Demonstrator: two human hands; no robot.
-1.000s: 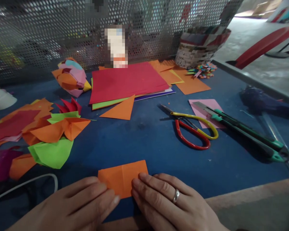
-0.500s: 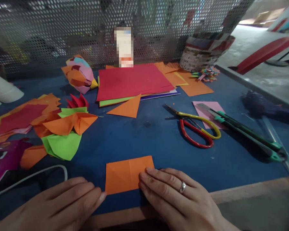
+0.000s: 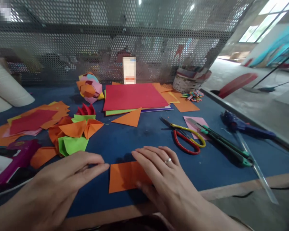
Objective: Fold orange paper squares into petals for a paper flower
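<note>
Low in the frame, the pale front edge of the worktop (image 3: 132, 136) runs under my wrists. My left hand (image 3: 67, 173), lower left, has its thumb and fingertips drawn together, ending just beside the left edge of a creased orange paper (image 3: 121, 178); I cannot tell whether they touch it. That paper lies flat at lower centre. My right hand (image 3: 163, 175), a ring on one finger, arches over its right part, the thumb blurred at the lower side and held apart from the fingers, which reach past the far edge. What they press is hidden.

Beyond my left hand sit a purple object (image 3: 30, 154) at the left edge and a folded cluster (image 3: 72, 128) of orange, green and red paper. Right of centre lie scissors (image 3: 188, 130) with red and yellow handles, then a green-and-black cutter (image 3: 226, 144), its blade over a pink paper (image 3: 199, 119). A clear stick (image 3: 265, 183) slants down at the right, below a dark blue tool (image 3: 245, 126).

Farther off, an orange triangle (image 3: 130, 118) rests before a stack topped by a red sheet (image 3: 135, 96). A many-coloured paper ball (image 3: 89, 86) stands left of it; a woven basket (image 3: 190, 80) is at upper right. Behind everything rises a perforated panel (image 3: 86, 41).
</note>
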